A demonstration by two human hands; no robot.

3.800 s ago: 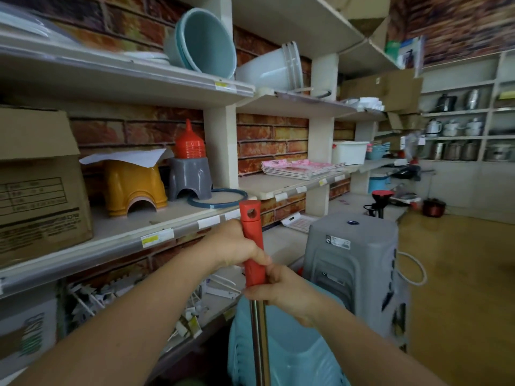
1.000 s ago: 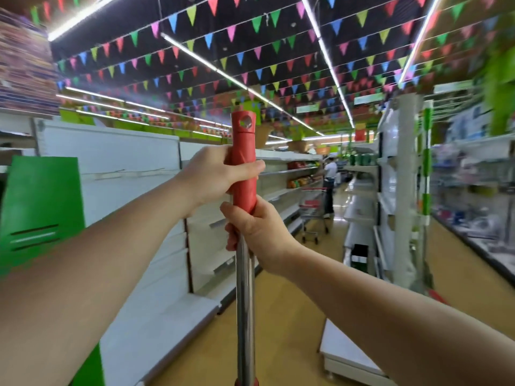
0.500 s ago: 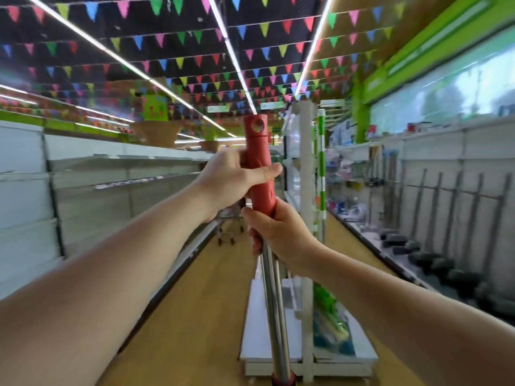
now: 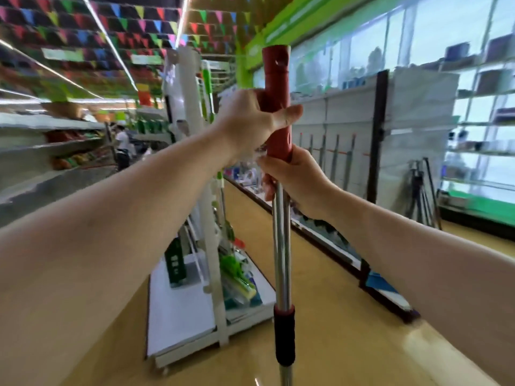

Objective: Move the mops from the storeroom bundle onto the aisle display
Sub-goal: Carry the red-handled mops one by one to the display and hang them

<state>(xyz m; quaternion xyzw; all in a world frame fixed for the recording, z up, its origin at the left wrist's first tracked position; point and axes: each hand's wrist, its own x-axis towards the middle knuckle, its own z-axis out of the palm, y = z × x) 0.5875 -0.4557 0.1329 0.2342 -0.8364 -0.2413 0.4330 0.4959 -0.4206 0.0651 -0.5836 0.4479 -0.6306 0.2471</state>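
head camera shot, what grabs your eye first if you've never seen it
The upright mop handle at centre, its red grip held by the left hand above and the right hand below. Next, the colourful bunting overhead, and mops hanging on the aisle display at right.

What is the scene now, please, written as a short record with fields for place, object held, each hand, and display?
place: shop aisle with a yellow floor
object held: mop handle, upright, red grip on top, metal pole below
left hand: closed around the red grip, upper position
right hand: closed at the bottom of the grip, below the left
display: poles hang on the wall rack on the right, blurred
mop head: out of view
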